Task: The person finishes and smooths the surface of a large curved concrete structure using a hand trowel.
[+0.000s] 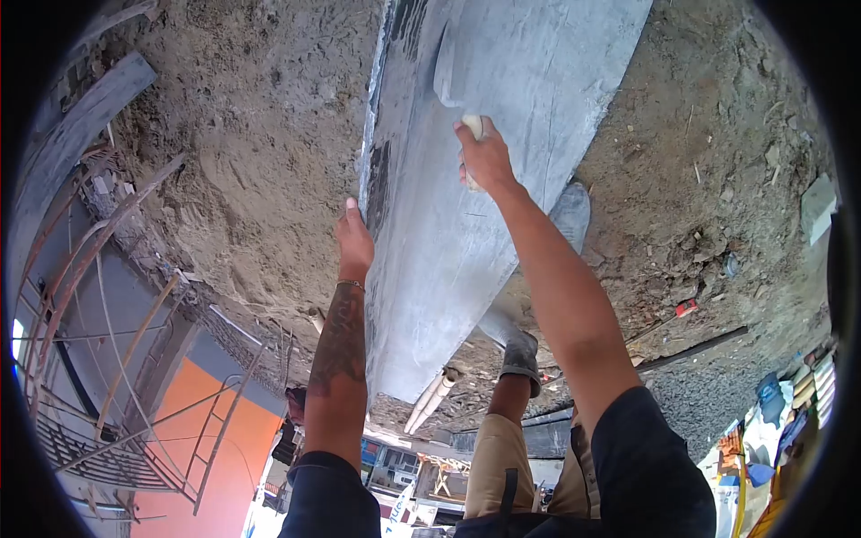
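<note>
A long, smooth grey board [502, 81] runs away from me, wide at the far end and narrowing toward my legs. In my right hand [487, 161] is a trowel, its pale handle [473, 128] wrapped by my fingers. The trowel's grey blade [446, 76] points away from me and lies over the board's face. My left hand [354, 240] is closed at the board's left edge, thumb pointing up along it. The other fingers of that hand are mostly hidden. Dark, rough streaks show along the board's left side.
Bare earth [251, 134] lies on both sides. My boot [520, 354] stands beside the board's narrow end, and another boot [570, 215] shows by its right edge. Rusty metal framing [99, 233] stands at left near an orange wall [215, 421]. Gravel [717, 386] and assorted materials lie at right.
</note>
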Tool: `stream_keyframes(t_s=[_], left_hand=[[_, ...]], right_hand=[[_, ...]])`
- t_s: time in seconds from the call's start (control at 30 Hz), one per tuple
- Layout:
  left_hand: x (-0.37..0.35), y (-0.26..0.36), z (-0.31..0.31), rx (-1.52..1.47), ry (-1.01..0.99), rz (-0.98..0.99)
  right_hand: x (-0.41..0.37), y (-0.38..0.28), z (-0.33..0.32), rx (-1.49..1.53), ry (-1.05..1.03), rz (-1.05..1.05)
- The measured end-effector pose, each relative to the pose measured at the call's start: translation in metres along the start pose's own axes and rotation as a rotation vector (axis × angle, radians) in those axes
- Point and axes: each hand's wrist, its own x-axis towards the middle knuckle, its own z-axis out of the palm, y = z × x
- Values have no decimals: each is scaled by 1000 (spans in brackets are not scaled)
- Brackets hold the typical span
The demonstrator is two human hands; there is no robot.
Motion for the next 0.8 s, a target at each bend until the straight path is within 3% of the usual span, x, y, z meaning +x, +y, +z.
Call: stream_keyframes(t_s=[0.03,0.13,0.2,0.3,0.37,0.4,0.47,0.57,0.63,0.67,0.73,0.8], left_hand=[[2,-1,-1,81,-10,-73],[20,-34,10,66,91,1],[15,-16,1,90,48,-44],[13,-21,2,9,-33,-49],[11,-29,5,-88,-52,5],[9,-33,3,4,-32,-12],[12,-17,-3,87,4,0],[-9,-5,-18,355,-98,-147],[-25,26,-27,356,-116,-100],[-12,4,-21,431,-116,-2],[-6,42,-24,242,-32,64],[10,113,-22,6,3,92]], right_hand=[[-25,38,5,-88,-44,69],[-108,117,4,-253,-262,359],[-136,164,-17,-477,-411,329],[-170,186,-43,-408,-364,287],[-172,183,-60,-456,-219,247],[-171,179,-63,-495,-103,199],[-155,161,-77,-402,-72,184],[-169,110,-89,-539,-7,35],[-165,87,-86,-527,168,-181],[-154,88,-86,-467,221,-254],[-169,25,-87,-201,107,23],[-164,12,-85,-185,63,25]])
